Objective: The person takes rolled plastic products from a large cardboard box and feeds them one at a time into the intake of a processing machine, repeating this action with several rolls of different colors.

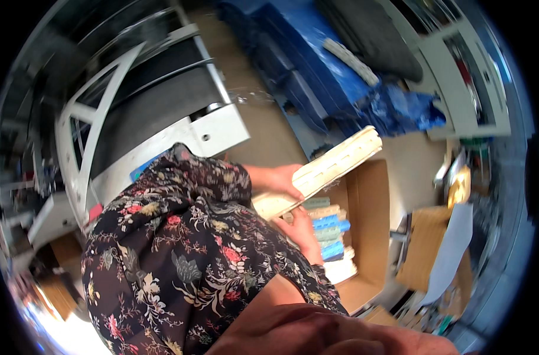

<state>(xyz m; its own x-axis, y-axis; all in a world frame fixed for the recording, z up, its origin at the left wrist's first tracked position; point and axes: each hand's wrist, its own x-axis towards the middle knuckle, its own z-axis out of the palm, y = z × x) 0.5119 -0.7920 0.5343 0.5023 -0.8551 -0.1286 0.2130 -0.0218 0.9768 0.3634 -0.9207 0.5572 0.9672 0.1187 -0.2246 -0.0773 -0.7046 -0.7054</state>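
A long cream bundle with a row of short slot-like marks [337, 161] lies slantwise across my front, its far end pointing up and right over a cardboard box. My left hand [278, 179] is closed on its upper side, about the middle. From below, my right hand [303, 232] grips the bundle's lower edge, some of its fingers hidden behind it. What the bundle is made of cannot be made out. Beneath it, the open cardboard box [370, 228] holds several similar bundles [329, 228] in green, beige, blue and white, lying side by side.
To the left stands a white-framed machine [219, 131] with a dark flat bed [157, 97]. Blue plastic sheeting [293, 65] covers goods ahead, with a pale roll [351, 61] on top. On the right are stacked cardboard [423, 248] and a pale cabinet [473, 83].
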